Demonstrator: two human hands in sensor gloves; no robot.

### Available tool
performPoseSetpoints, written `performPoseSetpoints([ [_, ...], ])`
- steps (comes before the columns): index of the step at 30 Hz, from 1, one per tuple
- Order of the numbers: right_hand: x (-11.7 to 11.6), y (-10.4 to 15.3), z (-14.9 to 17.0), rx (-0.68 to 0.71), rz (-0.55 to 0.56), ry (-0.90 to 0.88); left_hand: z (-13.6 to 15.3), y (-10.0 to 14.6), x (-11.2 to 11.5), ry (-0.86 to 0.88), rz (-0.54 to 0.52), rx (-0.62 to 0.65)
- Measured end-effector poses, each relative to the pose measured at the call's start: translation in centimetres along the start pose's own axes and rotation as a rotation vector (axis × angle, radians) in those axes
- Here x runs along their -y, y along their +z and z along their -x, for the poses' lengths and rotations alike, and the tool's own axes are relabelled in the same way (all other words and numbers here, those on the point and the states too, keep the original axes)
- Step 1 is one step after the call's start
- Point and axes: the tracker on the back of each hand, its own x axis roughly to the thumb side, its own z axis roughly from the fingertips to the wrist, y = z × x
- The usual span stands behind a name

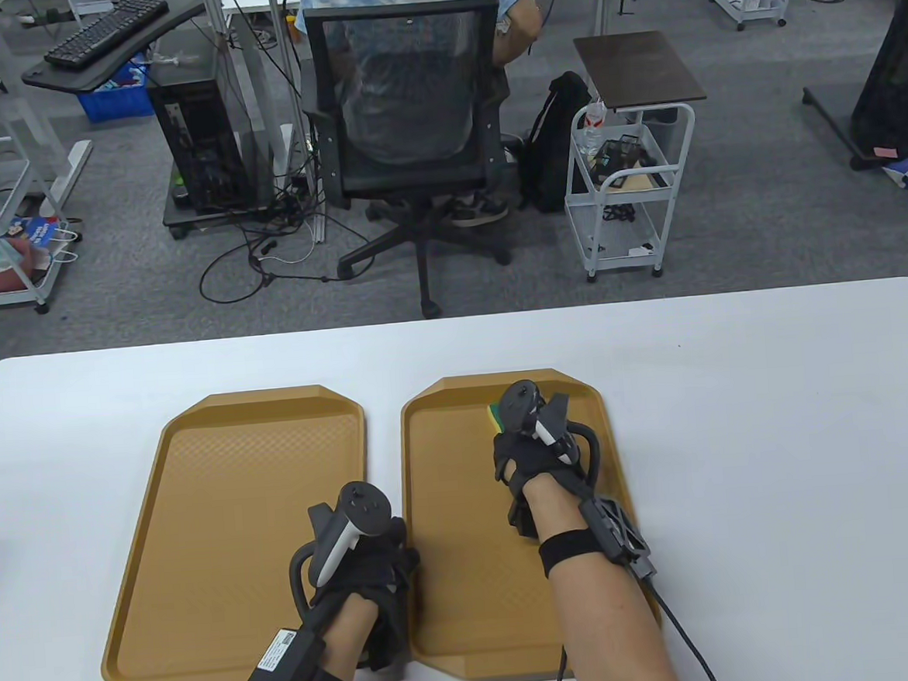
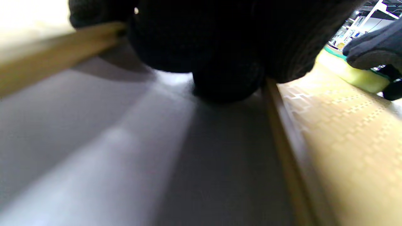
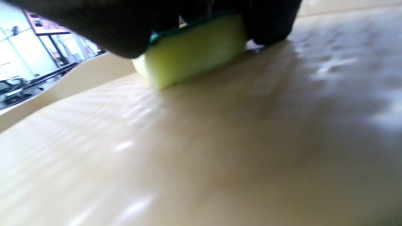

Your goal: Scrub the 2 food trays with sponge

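- Underneath the right hand (image 1: 535,447), the sponge (image 3: 191,50) is gripped and pressed flat on the right tray (image 1: 471,588).
- Left hand (image 1: 361,565) rests between trays; its grip cannot be told.

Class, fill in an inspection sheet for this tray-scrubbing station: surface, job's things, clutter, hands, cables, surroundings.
Surface: white table, bare apart from the trays.
Job's things: left tray and right tray lie side by side with a narrow gap; yellow-green sponge sits on the far part of the right tray.
Clutter: nothing seen on the table.
Hands: right hand holds the sponge, pressed to the tray floor; left hand rests over the gap between the trays, its grip too dark to judge.
Cables: a black cable runs from the right wrist off the near edge.
Surroundings: seated person on an office chair, wire cart, computer tower, floor cables.
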Motion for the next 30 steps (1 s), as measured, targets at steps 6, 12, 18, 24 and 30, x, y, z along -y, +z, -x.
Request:
performPoseSetpoints([
  [6,-0.8,1.3,-3.0,0.056,0.174,-0.011,0.0,0.0,0.0,0.002,0.004,0.002],
  [12,-2.0,1.8,-5.1,0.144,0.106,-0.048,0.0,-0.1,0.0,0.0,0.006,0.004],
  [18,-2.5,2.0,-6.1,0.17,0.044,0.017,0.0,-0.1,0.0,0.003,0.01,0.004],
  [24,-2.4,3.1,-6.0,0.196,0.03,0.039,0.1,-0.1,0.0,0.006,0.01,0.005],
  [30,-2.8,5.3,-6.9,0.26,-0.033,0.107,0.2,-0.1,0.0,0.015,0.017,0.006],
])
